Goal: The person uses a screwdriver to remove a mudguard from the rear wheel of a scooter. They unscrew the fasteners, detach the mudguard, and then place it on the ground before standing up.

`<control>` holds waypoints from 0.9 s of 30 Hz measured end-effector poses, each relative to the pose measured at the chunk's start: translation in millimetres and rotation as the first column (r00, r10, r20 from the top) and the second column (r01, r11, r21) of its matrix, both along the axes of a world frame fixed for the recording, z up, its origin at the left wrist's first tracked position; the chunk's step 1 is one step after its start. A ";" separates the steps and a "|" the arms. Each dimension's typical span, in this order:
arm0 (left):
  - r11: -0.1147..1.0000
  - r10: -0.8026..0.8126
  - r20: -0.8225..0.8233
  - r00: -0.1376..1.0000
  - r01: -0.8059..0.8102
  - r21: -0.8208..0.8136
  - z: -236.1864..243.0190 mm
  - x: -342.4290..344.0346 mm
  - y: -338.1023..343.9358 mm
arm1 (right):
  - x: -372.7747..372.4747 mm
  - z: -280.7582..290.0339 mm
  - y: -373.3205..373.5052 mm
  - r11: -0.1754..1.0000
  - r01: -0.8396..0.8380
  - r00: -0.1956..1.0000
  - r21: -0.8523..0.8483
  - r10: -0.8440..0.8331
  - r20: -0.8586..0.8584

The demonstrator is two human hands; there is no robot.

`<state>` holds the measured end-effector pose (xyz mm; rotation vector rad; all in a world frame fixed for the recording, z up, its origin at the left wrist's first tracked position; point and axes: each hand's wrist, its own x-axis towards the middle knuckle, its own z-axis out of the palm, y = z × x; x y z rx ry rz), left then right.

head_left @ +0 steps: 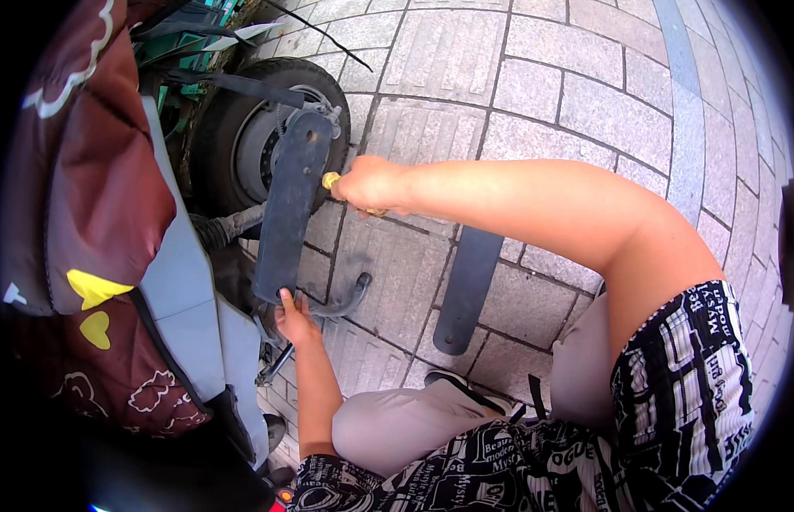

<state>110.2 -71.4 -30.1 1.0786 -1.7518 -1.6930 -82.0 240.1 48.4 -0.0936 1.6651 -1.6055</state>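
A long dark grey plate (288, 218) with holes at its ends slants beside the rear wheel of a scooter. My left hand (296, 320) pinches its lower end, thumb on the face and fingers partly hidden behind the edge. My right hand (364, 183) is closed around a yellow tool (330, 180), whose tip points at the plate's right edge near a small hole. Most of that tool is hidden in my fist, so its kind cannot be made out. A second dark plate (467, 294) of similar shape lies on the paving, partly covered by my right forearm.
The scooter's wheel (269, 136) and grey body panel (183, 282) stand on the left, with a maroon cover (98, 196) over them. A curved black metal bar (356, 299) sticks out below the plate. Stone paving (576, 94) spreads to the right. My knees are bent close by.
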 end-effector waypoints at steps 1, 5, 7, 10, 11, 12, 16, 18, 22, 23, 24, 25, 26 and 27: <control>1.000 -0.003 -0.003 1.000 0.003 -0.002 -2.5 1.1 -3.5 | -2.0 -8.4 -3.2 0.999 0.010 1.000 -0.050 -0.009 0.006; 1.000 0.011 -0.002 1.000 -0.011 0.006 -7.2 1.3 -3.4 | -2.1 -21.2 -1.0 0.968 0.028 0.988 -0.248 0.011 0.152; 0.999 0.033 -0.001 0.999 -0.033 0.007 -7.3 2.1 -1.6 | -0.7 -16.1 2.0 0.966 -0.024 0.986 -0.258 0.065 0.152; 1.000 0.018 0.006 1.000 -0.018 0.015 -5.9 3.0 -0.9 | -0.1 -15.3 -1.2 0.988 -0.034 0.998 -0.153 0.042 0.046; 1.000 0.003 0.009 1.000 -0.003 0.019 -3.4 0.3 3.4 | 0.4 -23.2 -3.3 0.999 -0.039 0.970 -0.019 0.033 -0.239; 1.000 0.019 0.009 1.000 -0.019 0.021 -2.7 -2.3 8.8 | 2.5 -31.1 -5.5 0.994 -0.006 0.862 0.113 0.062 -0.503; 0.998 0.051 0.004 0.999 -0.051 0.022 -3.4 3.6 7.8 | 36.4 -22.4 -6.4 0.813 0.262 0.314 0.520 0.438 -0.842; 0.999 0.031 -0.011 0.999 -0.031 0.027 -2.3 3.9 4.9 | 39.8 -19.0 -4.4 0.787 0.265 0.268 0.557 0.494 -0.827; 0.998 0.036 -0.025 0.999 -0.035 0.044 -5.2 0.8 7.6 | 30.7 -18.8 -2.3 0.783 0.235 0.285 0.576 0.511 -0.811; 0.998 0.040 -0.024 0.999 -0.039 0.052 -4.8 -1.0 9.9 | 22.0 -17.8 1.5 0.808 0.141 0.400 0.572 0.482 -0.780; 0.997 0.051 -0.030 0.998 -0.049 0.055 -2.0 -0.4 8.0 | 11.0 -20.6 0.9 0.873 0.067 0.537 0.483 0.377 -0.755; 0.995 0.069 -0.062 0.996 -0.064 0.077 -3.6 -0.5 0.6 | -0.2 -22.8 -0.4 0.925 0.008 0.665 0.380 0.279 -0.693; 0.995 0.071 -0.070 0.995 -0.066 0.075 -4.3 -3.4 2.8 | -8.0 -27.8 1.0 0.960 -0.030 0.781 0.278 0.196 -0.593; 0.994 0.079 -0.075 0.994 -0.073 0.077 -3.8 -3.9 7.4 | -10.2 -29.1 3.8 0.992 -0.079 0.930 0.097 0.109 -0.352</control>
